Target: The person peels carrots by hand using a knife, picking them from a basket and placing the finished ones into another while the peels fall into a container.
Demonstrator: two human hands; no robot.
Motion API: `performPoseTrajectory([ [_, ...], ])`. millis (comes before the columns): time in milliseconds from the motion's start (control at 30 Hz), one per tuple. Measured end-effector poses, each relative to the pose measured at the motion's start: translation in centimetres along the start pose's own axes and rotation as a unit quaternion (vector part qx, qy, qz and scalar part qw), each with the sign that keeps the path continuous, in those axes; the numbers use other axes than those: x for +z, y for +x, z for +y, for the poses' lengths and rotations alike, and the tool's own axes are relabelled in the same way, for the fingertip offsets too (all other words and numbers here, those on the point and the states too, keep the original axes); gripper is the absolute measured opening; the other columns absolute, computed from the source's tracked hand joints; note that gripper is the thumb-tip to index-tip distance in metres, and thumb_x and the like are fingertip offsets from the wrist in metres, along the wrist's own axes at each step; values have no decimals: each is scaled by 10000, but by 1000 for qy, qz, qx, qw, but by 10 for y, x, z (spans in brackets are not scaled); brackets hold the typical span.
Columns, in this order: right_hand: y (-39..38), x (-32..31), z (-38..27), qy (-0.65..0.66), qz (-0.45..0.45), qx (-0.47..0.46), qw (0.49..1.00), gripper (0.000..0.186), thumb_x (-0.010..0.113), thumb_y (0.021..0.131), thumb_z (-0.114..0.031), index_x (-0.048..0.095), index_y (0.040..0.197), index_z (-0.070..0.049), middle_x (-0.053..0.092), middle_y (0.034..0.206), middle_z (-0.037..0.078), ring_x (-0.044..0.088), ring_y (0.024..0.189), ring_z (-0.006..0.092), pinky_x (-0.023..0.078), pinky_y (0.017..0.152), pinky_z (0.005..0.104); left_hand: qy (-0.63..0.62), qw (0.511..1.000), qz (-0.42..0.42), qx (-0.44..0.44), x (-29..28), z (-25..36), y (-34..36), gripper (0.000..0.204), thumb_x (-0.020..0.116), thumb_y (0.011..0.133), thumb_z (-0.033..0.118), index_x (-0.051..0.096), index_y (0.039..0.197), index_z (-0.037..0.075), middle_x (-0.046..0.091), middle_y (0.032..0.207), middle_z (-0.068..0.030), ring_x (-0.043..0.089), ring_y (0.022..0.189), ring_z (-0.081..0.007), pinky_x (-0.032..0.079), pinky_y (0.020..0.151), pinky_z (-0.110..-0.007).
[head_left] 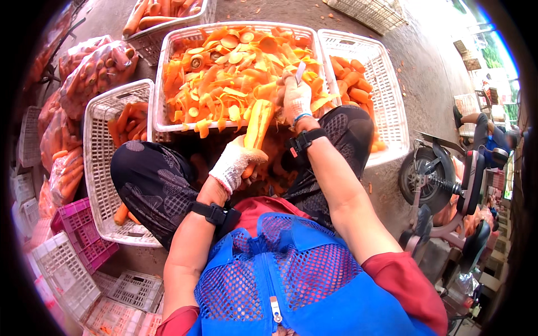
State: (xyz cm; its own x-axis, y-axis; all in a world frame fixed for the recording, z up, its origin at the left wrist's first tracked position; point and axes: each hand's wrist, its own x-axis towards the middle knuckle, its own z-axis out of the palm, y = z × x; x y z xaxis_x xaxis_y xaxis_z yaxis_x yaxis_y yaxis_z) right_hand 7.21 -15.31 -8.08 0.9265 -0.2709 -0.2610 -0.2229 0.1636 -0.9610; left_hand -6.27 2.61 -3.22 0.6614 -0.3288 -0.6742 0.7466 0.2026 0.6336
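Note:
My left hand [238, 159], in a white knit glove stained orange, is closed around the lower end of a partly peeled carrot [259, 124]. The carrot tilts upward, with paler yellow-orange stripes along its side. Close by its upper end, my right hand [294, 98], also gloved, is closed on a tool with a pale, flat end [300, 71] sticking up; its working end is hidden. Both hands are at the near rim of a white crate [161, 84] heaped with carrot peels [224, 73] and cut ends. Some peels hang over that rim.
White crates with carrots stand left [98, 168] and right [389, 84] of the peel crate; another carrot crate [148, 45] is behind. Bagged carrots [92, 78] are piled far left. A magenta crate [84, 235] sits lower left. A parked two-wheeler [448, 185] and another person [493, 140] are at right.

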Motion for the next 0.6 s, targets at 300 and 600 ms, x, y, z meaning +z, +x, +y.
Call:
performPoseTrajectory([
  [300,-36,-30,-4,311,27,164,936,295,591,1091,-334,628,1023,-49,484,635,-19,512,572,146,600,742,452,71,988,116,72,13,0,-6,437,779,759,38,593,1149,-30,600,706,-84,556,460,-172,464,411,-324],
  [600,-67,-35,-58,37,-85,100,991,347,619,1049,-446,682,1202,-141,648,817,-13,420,464,69,418,434,253,329,916,46,224,6,48,-42,516,793,716,51,639,1202,-30,581,726,-16,525,518,-93,405,466,-270],
])
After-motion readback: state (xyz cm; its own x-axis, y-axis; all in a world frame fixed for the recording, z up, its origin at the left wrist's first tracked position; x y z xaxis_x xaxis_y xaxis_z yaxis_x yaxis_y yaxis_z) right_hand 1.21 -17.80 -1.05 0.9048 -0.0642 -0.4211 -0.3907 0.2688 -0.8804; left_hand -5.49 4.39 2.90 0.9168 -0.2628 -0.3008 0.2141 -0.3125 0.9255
